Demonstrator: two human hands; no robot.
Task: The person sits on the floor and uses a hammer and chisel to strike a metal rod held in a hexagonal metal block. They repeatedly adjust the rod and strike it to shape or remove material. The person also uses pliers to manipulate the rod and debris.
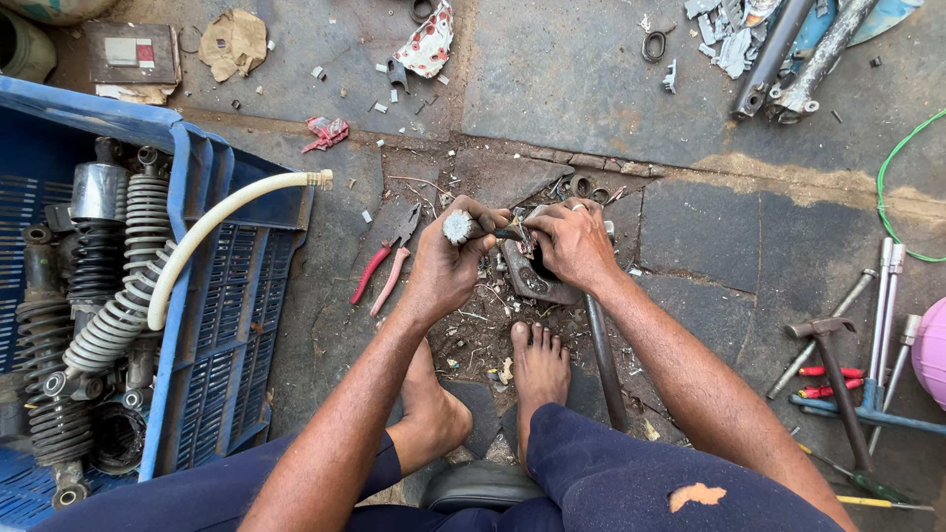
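Blue crate (197,325), nine o'clock: coil springs inside. Metal bar (603,360), centre, long axis twelve-to-six. Left hand (443,261), closed round a round-headed metal part (457,227). Right hand (572,241), closed on a small metal piece (519,234) at three o'clock of the left. Red pliers (379,271), nine o'clock, untouched.

At your nine o'clock the crate (202,325) is bright blue, holding black and silver-grey springs (118,315) and a cream hose (212,225). Just left of centre the pliers (379,271) have red grips. At your twelve o'clock lies a scrap (430,44) of white with red spots. At three o'clock the wire (902,163) is green, the ball (931,350) pink, the screwdrivers (828,382) red-handled. Your trousers (631,483) are navy with a tan patch. The floor (552,89) is grey stone.
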